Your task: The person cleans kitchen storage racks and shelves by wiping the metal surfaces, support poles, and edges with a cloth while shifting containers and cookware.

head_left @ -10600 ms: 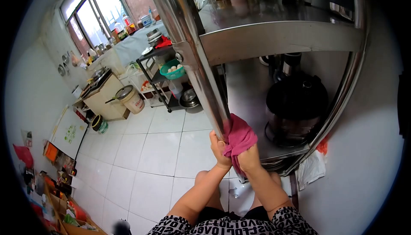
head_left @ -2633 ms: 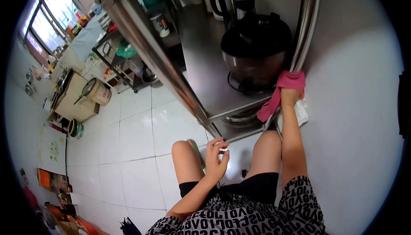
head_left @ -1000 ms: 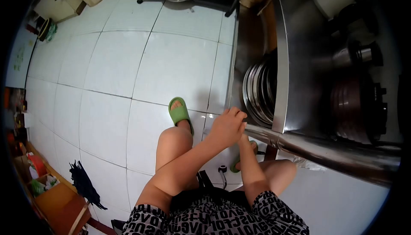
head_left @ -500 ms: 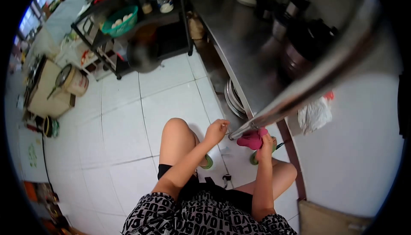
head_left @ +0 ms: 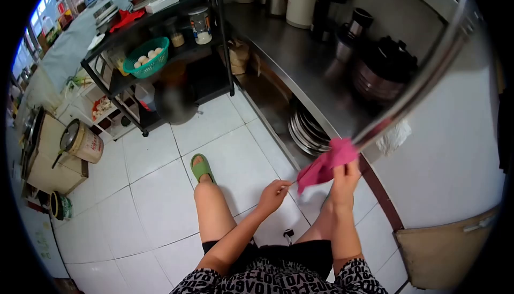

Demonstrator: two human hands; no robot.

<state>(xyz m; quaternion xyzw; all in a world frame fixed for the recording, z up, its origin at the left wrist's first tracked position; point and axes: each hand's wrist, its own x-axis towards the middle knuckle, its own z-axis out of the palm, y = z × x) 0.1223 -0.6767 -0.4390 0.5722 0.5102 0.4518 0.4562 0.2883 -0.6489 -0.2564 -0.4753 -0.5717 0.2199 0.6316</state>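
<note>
A pink cloth (head_left: pixel 324 166) hangs bunched in my right hand (head_left: pixel 345 181), whose fingers are closed round its upper end at the lower front corner of the steel shelf unit. The cloth's other end droops to the left, above the tiles. My left hand (head_left: pixel 274 195) is just left of the cloth, fingers pinched together. A thin bit of something shows at those fingertips, too small to name. Behind the cloth, a stack of round metal plates or lids (head_left: pixel 306 133) stands on the unit's low shelf.
The steel shelf (head_left: pixel 300 74) holds a dark-lidded pot (head_left: pixel 383 72) and flasks; its blurred metal post (head_left: pixel 423 98) slants close on the right. A black rack (head_left: pixel 233 82) carries a green basket (head_left: pixel 160 61) of eggs. A wok (head_left: pixel 176 109) sits low there. A lidded bucket (head_left: pixel 85 141) stands left.
My right hand has lifted the pink cloth away from the foot of the metal post, and it now hangs looser. The view has shifted, and my left foot has moved forward.
</note>
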